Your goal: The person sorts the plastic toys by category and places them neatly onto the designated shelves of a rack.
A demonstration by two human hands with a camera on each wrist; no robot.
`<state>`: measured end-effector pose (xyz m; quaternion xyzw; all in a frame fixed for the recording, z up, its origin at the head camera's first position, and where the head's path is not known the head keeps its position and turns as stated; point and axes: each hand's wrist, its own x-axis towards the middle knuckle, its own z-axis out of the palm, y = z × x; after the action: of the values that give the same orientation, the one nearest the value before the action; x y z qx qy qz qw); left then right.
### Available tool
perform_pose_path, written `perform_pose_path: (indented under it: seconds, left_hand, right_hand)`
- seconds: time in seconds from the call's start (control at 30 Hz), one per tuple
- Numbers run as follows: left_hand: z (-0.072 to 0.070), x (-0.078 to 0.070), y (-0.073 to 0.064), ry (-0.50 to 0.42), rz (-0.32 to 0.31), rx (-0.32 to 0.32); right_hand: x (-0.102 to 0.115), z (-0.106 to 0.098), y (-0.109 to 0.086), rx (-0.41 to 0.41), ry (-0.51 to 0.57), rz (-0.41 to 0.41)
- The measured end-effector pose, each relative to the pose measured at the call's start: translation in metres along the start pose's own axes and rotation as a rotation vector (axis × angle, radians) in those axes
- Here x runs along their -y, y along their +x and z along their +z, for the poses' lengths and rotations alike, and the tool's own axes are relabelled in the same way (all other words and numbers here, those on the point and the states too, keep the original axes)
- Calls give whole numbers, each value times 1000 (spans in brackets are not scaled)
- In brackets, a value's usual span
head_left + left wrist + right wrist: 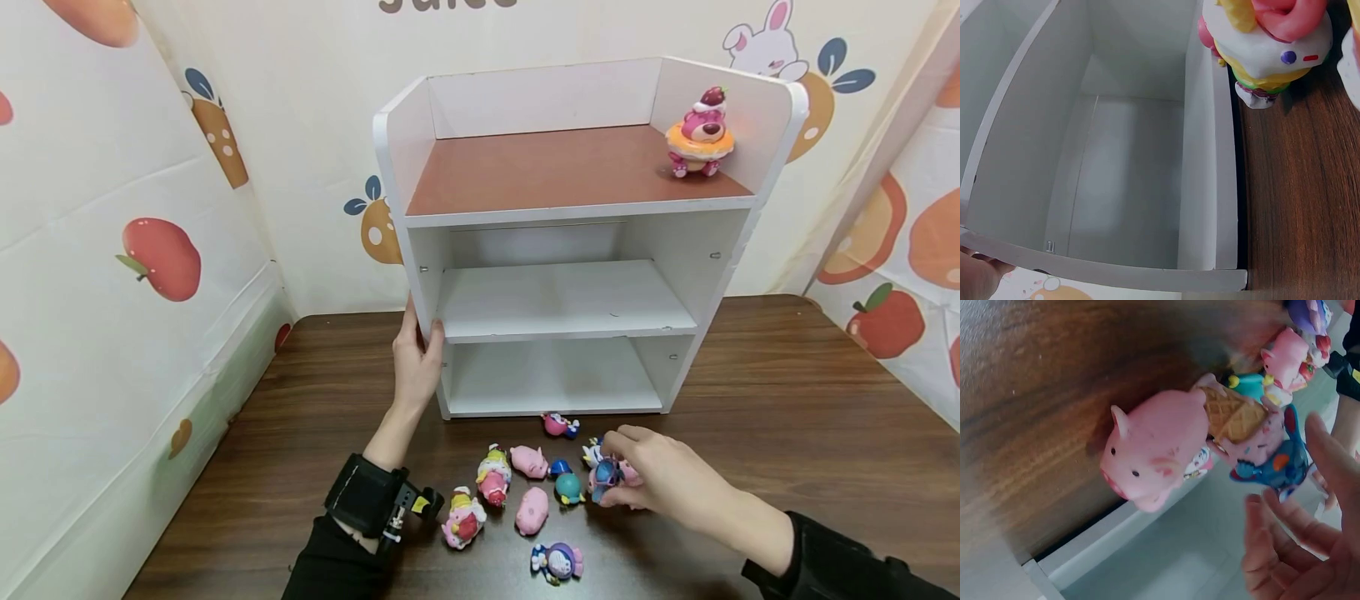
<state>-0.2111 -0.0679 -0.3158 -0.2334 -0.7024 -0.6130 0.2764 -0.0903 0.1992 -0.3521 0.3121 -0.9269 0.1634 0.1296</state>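
My left hand (pixel 420 362) grips the left side panel of a white shelf unit (pixel 566 302), thumb by its front edge. My right hand (pixel 660 475) is around a blue figurine in an ice-cream cone (pixel 1282 462). In the right wrist view its thumb and fingers are spread beside the figurine, fingertips close to the blue part. A pink pig figurine (pixel 1154 450) lies against the cone; my hand partly covers it in the head view. On the top shelf, at the right, stands a pink bear figurine (pixel 702 133) with an orange ring.
Several figurines lie before the unit on the brown wooden table (pixel 315 417): two pigs (pixel 532 510), two with yellow and white tops (pixel 464 518), a teal one (pixel 568 487) and a purple one (pixel 557 562). Another small figurine (pixel 559 425) lies near the unit's base. Fruit-printed sheets (pixel 217 333) surround the table.
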Motion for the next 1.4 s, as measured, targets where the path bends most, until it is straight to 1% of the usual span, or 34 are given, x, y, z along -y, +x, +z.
perform_pose_path:
  seconds: [0.03,0.1,0.2,0.3,0.43,0.53,0.67,0.77,0.9,1.13,1.33,1.4]
  left_hand:
    - [0,0,0,0,0,0]
    - [0,0,0,-1,2,-1]
    - [0,-1,1,-2,7,-2]
    - [0,-1,1,-2,6,-1]
    - [0,-1,0,-5,-1,3]
    - [0,0,0,-9,-5,2]
    - [0,0,-1,-13,-8,0]
    - [1,0,0,-9,-5,-1]
    - [0,0,0,-5,1,2]
    - [0,-1,0,-1,8,-1]
    - [1,-1,0,2,5,3]
    - [1,-1,0,3,3,3]
  right_hand:
    - [-1,0,0,1,-7,-20]
    - [-3,-1,0,14,0,-88]
    - [-7,-2,0,46,51,-185]
    - [-9,-1,0,83,106,-217]
    - [-8,1,-1,89,116,-195]
    - [-8,4,-1,63,97,-182]
    - [-7,6,-2,49,117,-168]
    - [-7,7,-2,61,143,-152]
    - [-7,7,-2,69,152,-132]
    - [-7,9,-3,72,130,-119]
    - [-6,12,-5,95,132,-111]
    - [-6,14,-6,90,130,-104]
